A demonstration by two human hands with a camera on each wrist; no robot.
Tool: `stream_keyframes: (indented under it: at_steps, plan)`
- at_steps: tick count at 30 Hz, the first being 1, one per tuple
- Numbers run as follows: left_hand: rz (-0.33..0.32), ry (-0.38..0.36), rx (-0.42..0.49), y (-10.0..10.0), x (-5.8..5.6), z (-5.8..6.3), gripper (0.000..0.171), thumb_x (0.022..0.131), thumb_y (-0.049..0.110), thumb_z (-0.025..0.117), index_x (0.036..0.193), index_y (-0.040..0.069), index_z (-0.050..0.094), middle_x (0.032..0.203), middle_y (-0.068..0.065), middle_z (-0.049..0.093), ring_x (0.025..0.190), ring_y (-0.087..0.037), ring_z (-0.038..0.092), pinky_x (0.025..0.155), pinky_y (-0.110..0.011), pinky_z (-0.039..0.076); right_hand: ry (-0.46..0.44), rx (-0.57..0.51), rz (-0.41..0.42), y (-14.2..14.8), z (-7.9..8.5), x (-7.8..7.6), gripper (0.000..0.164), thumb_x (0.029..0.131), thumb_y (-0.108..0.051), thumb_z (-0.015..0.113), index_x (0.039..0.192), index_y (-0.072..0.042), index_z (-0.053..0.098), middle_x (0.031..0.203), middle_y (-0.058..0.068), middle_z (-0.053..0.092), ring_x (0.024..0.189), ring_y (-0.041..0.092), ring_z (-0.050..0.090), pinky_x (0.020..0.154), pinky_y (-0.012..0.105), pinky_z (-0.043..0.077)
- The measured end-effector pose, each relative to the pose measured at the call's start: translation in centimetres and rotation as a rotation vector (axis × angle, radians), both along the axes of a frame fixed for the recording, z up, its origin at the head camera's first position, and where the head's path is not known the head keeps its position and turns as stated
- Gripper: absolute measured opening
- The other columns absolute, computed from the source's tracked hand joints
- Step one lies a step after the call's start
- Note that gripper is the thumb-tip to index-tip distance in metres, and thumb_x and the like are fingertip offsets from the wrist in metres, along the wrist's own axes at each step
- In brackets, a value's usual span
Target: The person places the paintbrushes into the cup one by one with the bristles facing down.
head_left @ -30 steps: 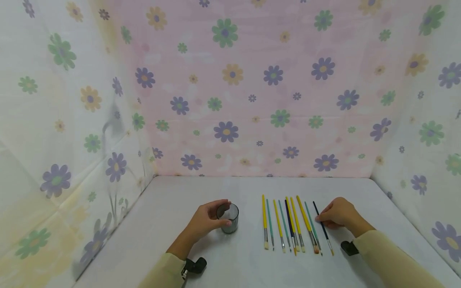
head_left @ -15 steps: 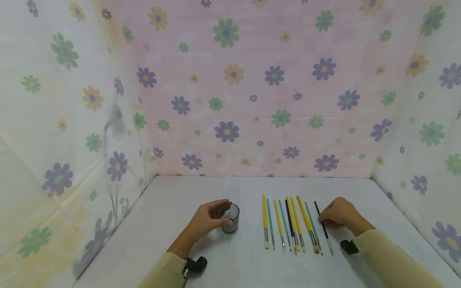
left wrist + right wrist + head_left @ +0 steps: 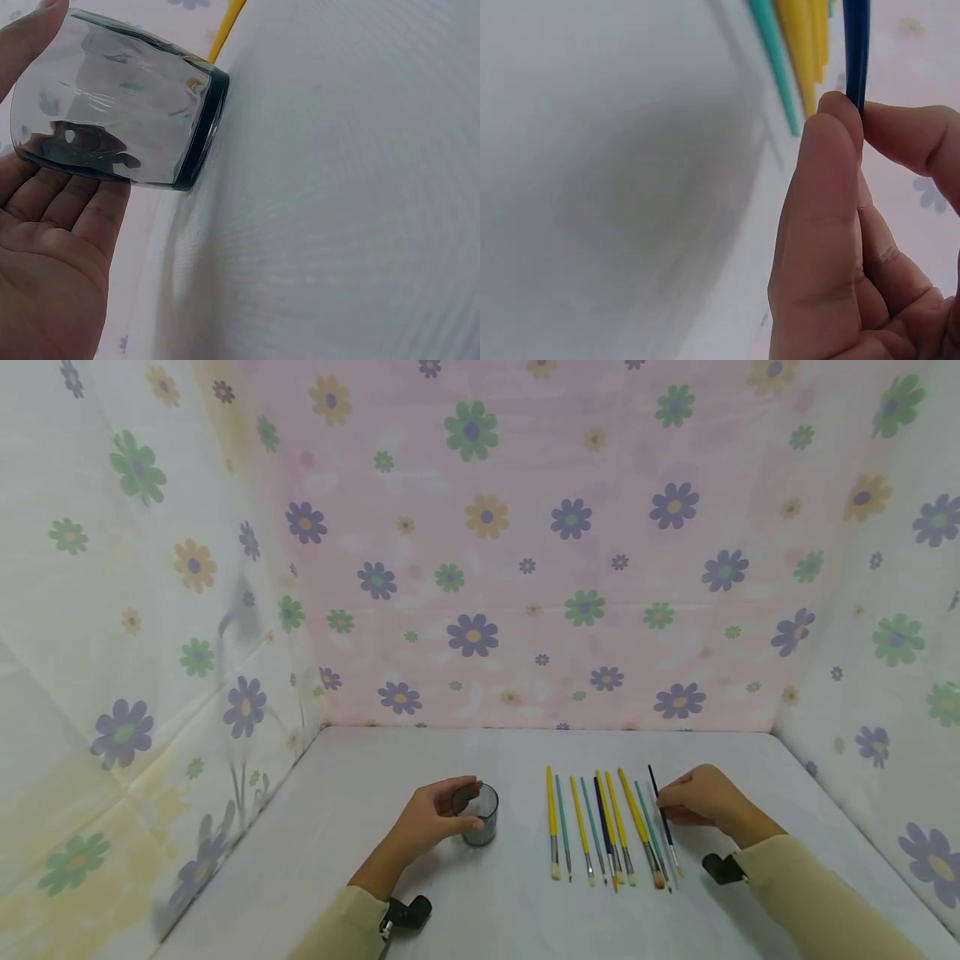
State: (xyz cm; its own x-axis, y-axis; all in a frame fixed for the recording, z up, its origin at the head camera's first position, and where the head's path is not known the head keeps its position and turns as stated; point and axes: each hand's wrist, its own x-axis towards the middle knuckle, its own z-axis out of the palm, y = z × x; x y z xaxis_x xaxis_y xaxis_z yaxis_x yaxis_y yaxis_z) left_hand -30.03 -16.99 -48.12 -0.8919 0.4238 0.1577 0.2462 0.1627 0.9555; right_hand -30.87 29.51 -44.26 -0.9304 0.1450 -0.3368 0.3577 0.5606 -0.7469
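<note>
- The left hand is curving round the glass, thumb on one side and fingers on the other, the gap between them being filled by its width.
- The glass is standing upright on the white table, left of the brushes.
- The right hand is pinching the dark blue brush by its handle, thumb and fingertips pressing together on it.
- That brush is slanting, bristles pointing toward the person; whether its tip is touching the table, I cannot tell.
- Just beside it, a teal brush is lying at the end of a row of yellow, teal and dark brushes.
</note>
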Motion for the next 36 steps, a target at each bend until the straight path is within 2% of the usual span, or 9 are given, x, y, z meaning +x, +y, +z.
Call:
stream_keyframes:
  at_steps: [4, 11, 20, 25, 31, 36]
  plan:
    - [0.008, 0.001, -0.008, 0.0, 0.1, 0.0, 0.078, 0.078, 0.029, 0.092, 0.146, 0.012, 0.058, 0.146, -0.017, 0.061, 0.137, -0.033, 0.058, 0.105, -0.021, 0.052, 0.013, -0.041, 0.01, -0.7, 0.3, -0.2, 0.042, 0.088, -0.019, 0.081, 0.115, 0.009, 0.068, 0.094, 0.015, 0.074, 0.076, 0.021, 0.072, 0.072, 0.034, 0.065]
    - [0.013, -0.001, -0.02, 0.0, 0.3, 0.2, 0.078, 0.078, 0.03, 0.092, 0.146, 0.013, 0.058, 0.146, -0.017, 0.061, 0.136, -0.033, 0.059, 0.11, -0.034, 0.051, 0.062, -0.075, 0.036, -2.7, 1.7, -0.1, 0.04, 0.091, -0.017, 0.076, 0.12, 0.009, 0.067, 0.1, 0.018, 0.073, 0.078, 0.021, 0.072, 0.073, 0.035, 0.065]
    - [0.011, 0.01, -0.011, 0.0, 0.3, 0.0, 0.079, 0.08, 0.029, 0.091, 0.147, 0.01, 0.056, 0.146, -0.018, 0.06, 0.137, -0.034, 0.058, 0.107, -0.025, 0.051, 0.144, -0.152, 0.109, -5.6, 4.2, 0.5, 0.04, 0.092, -0.02, 0.078, 0.121, 0.006, 0.067, 0.109, 0.019, 0.073, 0.084, 0.022, 0.075, 0.078, 0.038, 0.065]
    - [0.01, 0.01, -0.008, 0.0, 0.4, 0.2, 0.078, 0.081, 0.027, 0.09, 0.148, 0.008, 0.055, 0.146, -0.018, 0.06, 0.137, -0.035, 0.058, 0.108, -0.029, 0.051, 0.181, -0.215, 0.16, -7.1, 5.4, 0.8, 0.041, 0.093, -0.02, 0.076, 0.124, 0.006, 0.066, 0.112, 0.019, 0.073, 0.09, 0.024, 0.076, 0.08, 0.038, 0.065]
    - [0.016, 0.009, -0.02, 0.1, 0.4, 0.2, 0.078, 0.081, 0.026, 0.09, 0.148, 0.007, 0.055, 0.146, -0.019, 0.06, 0.136, -0.034, 0.058, 0.11, -0.033, 0.051, 0.226, -0.258, 0.18, -8.6, 6.6, 0.9, 0.038, 0.094, -0.018, 0.074, 0.124, 0.005, 0.066, 0.117, 0.022, 0.072, 0.092, 0.024, 0.075, 0.081, 0.037, 0.065]
    - [0.014, 0.015, -0.022, 0.2, 0.4, 0.2, 0.078, 0.081, 0.025, 0.09, 0.148, 0.005, 0.054, 0.146, -0.019, 0.06, 0.136, -0.034, 0.058, 0.109, -0.031, 0.051, 0.276, -0.272, 0.181, -9.8, 7.4, 1.3, 0.037, 0.094, -0.019, 0.075, 0.122, 0.003, 0.067, 0.115, 0.019, 0.072, 0.092, 0.026, 0.075, 0.083, 0.038, 0.065]
